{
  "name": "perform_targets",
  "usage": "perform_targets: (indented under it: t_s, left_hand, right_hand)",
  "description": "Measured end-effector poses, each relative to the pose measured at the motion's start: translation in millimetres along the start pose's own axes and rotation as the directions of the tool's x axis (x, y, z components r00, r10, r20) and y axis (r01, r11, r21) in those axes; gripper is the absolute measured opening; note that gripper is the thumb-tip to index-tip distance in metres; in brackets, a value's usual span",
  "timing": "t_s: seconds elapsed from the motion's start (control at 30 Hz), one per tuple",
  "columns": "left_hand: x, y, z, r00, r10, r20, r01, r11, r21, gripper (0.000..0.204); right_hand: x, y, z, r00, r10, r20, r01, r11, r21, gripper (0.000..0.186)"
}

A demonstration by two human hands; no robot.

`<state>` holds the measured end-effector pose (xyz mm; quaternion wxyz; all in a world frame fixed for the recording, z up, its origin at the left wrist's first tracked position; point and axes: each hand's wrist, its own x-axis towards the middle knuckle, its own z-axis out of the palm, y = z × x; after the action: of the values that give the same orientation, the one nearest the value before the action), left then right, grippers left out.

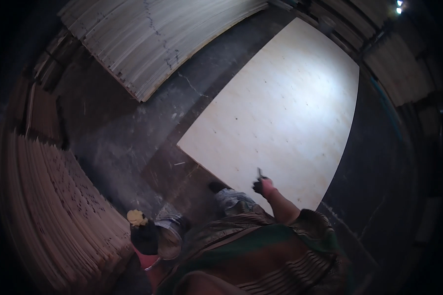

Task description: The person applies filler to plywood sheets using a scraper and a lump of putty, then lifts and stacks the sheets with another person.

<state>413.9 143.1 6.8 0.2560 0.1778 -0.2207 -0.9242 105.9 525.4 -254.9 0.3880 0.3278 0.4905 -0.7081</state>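
Observation:
A large pale plywood sheet [275,108] with scattered dark specks lies in front of me, reaching from my feet to the far right. Over its near end, my right hand [263,185], in a dark glove with a pink cuff, is closed around a small thin tool that looks like a putty knife [259,172]. Its blade points away from me; whether it touches the sheet, I cannot tell. At the lower left, my left hand [145,240], gloved the same way, holds a pale yellow putty-like lump [137,217]. The fingers under the lump are mostly hidden.
A tall stack of sheets [64,206] stands close by my left arm. Another big stack [152,39] is at the far left, its corner jutting toward me. More stacked sheets [398,66] line the right side. The dark floor [128,142] shows dust and scraps.

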Motion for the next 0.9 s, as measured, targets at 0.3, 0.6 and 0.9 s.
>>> perform_targets:
  t_s: [0.3,0.6,0.9]
  left_hand:
    - [165.6,137.1,-90.4,0.998,0.047,-0.029,-0.043,0.99,0.132,0.043]
    - [364.5,263.7,11.7,0.988,-0.147,-0.044,0.146,0.82,0.554,0.039]
    - [538.5,173.9,92.4,0.81,-0.562,0.169,0.154,0.481,0.863,0.026]
  right_hand:
    - [9.0,-108.7,372.7,0.876,-0.308,0.371,0.36,0.93,-0.078,0.027]
    - [53.7,60.8,311.6,0.905,-0.239,-0.351,0.058,0.888,-0.456,0.026]
    - [11.9,183.6,302.5,0.62,-0.049,-0.783,0.274,0.949,0.157,0.004]
